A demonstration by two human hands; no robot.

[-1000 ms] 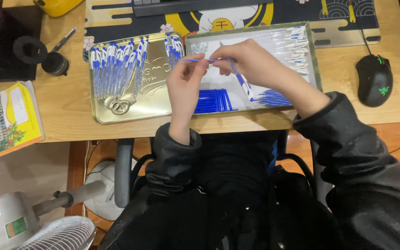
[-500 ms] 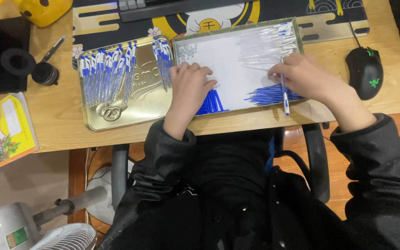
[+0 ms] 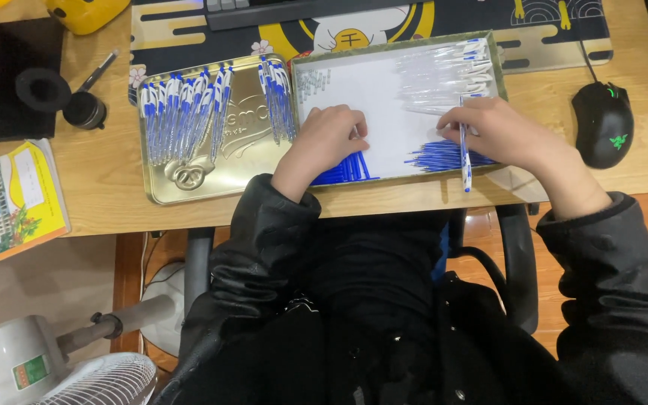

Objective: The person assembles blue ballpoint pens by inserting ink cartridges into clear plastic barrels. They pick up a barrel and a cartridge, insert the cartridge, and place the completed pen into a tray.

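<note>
Item, pen [image 3: 464, 161]: one blue-and-white pen, pinched in the fingers of my right hand [image 3: 498, 133], pointing toward me across the near edge of the white-lined tray [image 3: 384, 97]. Under that hand, a loose heap of blue refills [image 3: 444, 156]; at the tray's far right, a fan of clear barrels [image 3: 444, 75]. My left hand [image 3: 330, 139] lies knuckles-up on the tray, fingers curled together over a second bunch of blue parts [image 3: 346, 169]; whether they grip any, I cannot tell. Left of the tray, a gold tin lid [image 3: 189, 184] carries two rows of finished pens [image 3: 181, 112]. Judgement: a fair batch assembled, many barrels and refills left. On the tabletop [image 3: 99, 180]: a black mouse [image 3: 602, 124] right, a booklet [image 3: 9, 202] left.
</note>
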